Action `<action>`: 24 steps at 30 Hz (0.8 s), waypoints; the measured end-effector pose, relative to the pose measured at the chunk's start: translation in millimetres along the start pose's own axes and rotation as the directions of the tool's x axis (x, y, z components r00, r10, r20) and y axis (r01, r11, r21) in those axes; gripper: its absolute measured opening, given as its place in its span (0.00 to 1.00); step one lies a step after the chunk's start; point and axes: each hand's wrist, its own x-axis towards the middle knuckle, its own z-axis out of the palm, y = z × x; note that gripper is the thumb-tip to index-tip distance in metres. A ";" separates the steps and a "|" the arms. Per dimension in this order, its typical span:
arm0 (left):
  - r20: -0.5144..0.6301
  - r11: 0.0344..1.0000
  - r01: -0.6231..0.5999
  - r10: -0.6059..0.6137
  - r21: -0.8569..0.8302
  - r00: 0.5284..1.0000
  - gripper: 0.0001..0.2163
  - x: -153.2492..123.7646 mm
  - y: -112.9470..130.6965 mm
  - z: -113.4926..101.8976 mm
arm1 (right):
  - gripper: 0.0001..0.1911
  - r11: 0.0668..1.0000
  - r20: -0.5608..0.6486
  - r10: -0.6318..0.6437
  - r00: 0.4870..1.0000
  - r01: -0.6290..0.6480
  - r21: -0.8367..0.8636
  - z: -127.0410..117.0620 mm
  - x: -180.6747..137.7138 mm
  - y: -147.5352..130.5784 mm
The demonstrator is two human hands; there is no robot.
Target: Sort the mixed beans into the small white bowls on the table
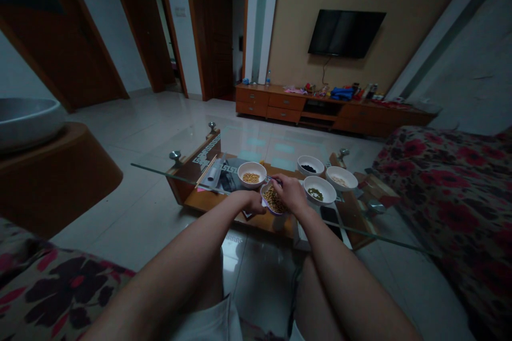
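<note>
Steadying the bowl of mixed beans (273, 200), the left hand (254, 203) grips its rim while the right hand (291, 192) pinches inside with narrowed fingers.

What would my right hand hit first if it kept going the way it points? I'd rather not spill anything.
Likely the white bowl of yellow beans, just beyond the right hand; depth is uncertain.

2 bare arms outstretched, left hand (255, 202) and right hand (291, 192) curled close together.

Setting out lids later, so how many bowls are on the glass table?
5: mixed-bean bowl between both hands, yellow-bean bowl behind, black-bean bowl far right, pale-bean bowl rightmost, green-bean bowl beside right hand.
</note>
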 end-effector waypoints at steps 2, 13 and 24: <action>0.015 1.000 0.024 -0.024 -0.019 1.000 0.12 -2.9 2.3 -1.3 | 0.17 1.000 0.007 0.006 1.000 -0.006 0.002 -4.5 -2.4 7.8; 0.018 0.999 0.020 -0.021 0.025 1.000 0.15 -1.9 1.1 -1.1 | 0.13 0.999 0.069 0.017 0.997 -0.015 -0.028 -19.9 -13.6 42.8; -0.010 0.999 0.029 -0.029 0.013 1.000 0.13 2.1 -1.7 1.2 | 0.12 0.997 0.161 0.051 0.986 -0.039 -0.072 -17.8 -12.4 49.0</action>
